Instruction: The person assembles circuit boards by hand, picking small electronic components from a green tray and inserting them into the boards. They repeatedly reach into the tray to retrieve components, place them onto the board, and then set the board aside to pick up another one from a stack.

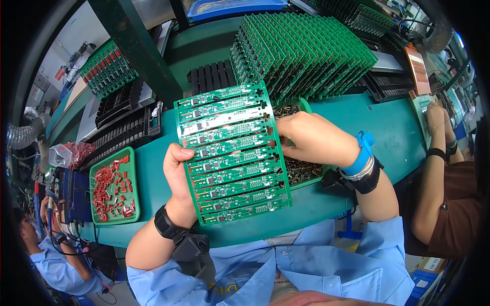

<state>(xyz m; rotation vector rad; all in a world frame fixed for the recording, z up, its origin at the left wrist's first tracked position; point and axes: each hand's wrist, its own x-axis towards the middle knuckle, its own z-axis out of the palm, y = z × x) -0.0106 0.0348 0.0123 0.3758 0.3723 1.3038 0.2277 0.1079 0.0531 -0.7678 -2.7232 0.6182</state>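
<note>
A green panel of circuit boards (229, 159), made of several narrow strips with small black components, is held up tilted in front of me. My left hand (177, 171) grips its left edge, thumb on the front face and the other fingers behind it. At the panel's right edge is my right hand (319, 140), fingers curled and their tips partly hidden by the board; what they pinch cannot be made out. Beneath that hand, a green tray (305, 105) of small metal-legged parts is partly covered by the panel. A blue strap (363, 153) circles my right wrist.
Many similar panels stand upright in a black rack (212, 76) behind. On the left, a green tray (137, 178) holds red components, near a dark green post (135, 46). Another rack (127, 125) lies beyond. A co-worker's hands (436, 120) are at the right.
</note>
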